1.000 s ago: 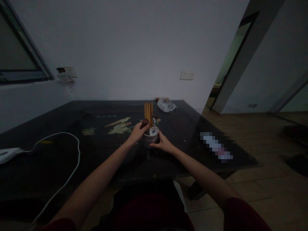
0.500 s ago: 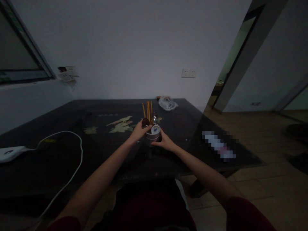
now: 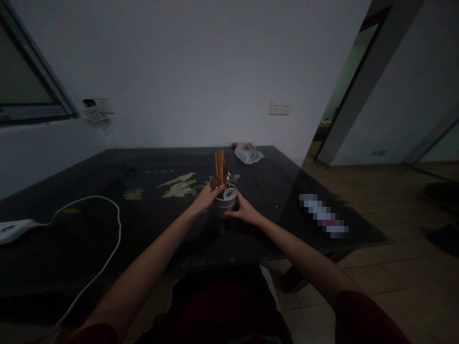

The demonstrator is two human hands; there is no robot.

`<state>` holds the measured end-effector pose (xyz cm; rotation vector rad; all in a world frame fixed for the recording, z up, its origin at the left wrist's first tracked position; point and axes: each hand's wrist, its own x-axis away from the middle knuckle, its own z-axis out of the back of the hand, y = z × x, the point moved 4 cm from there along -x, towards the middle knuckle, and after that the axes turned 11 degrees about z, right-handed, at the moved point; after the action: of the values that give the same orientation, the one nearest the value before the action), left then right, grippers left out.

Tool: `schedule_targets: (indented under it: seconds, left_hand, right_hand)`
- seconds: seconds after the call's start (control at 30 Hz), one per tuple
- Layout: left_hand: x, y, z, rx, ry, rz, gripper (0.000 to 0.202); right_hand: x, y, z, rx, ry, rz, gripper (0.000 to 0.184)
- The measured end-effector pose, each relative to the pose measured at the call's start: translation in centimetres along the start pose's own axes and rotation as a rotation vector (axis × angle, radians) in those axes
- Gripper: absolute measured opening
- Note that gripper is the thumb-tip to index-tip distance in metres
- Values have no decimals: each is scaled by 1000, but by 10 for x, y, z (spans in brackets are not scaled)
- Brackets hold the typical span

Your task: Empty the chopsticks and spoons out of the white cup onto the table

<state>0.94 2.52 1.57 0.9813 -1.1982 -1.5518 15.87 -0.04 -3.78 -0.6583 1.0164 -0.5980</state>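
On the dark table in front of me stands a light cylindrical utensil holder [image 3: 225,204] with a pale band. Several wooden chopsticks [image 3: 220,165] rise from it. A dark brown round spoon head [image 3: 215,183] sits at its left, and a shiny metal utensil [image 3: 228,177] at the back. Inside the rim on the right shows a white spoon-like piece [image 3: 230,193] with a blue mark. My left hand [image 3: 206,198] is closed at the left rim, its thumb across the chopsticks. My right hand [image 3: 246,211] curls around the holder's right side, thumb at the front. Both hands' far fingers are hidden.
A crumpled clear plastic bag [image 3: 248,154] lies at the table's back, by the wall. A white power strip [image 3: 16,230] with a white cable [image 3: 119,224] is on the left. A blurred-out item [image 3: 324,216] lies on the right, near the table edge [image 3: 389,241].
The leftmost chopstick, leaning outward before, now stands close against the others. Both hands keep their places around the holder. The whole view has shifted slightly.
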Motion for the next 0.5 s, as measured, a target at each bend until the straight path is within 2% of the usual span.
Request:
schedule_targets:
  seconds: [0.27,0.5]
  left_hand:
    - [3,9,1,-26,126,-100,28]
    - [16,22,4,95,282,-237,40]
  right_hand:
    - [0,3,-1,-4,11,-14,92]
    - [0,4,-1,-16,16,-1,94]
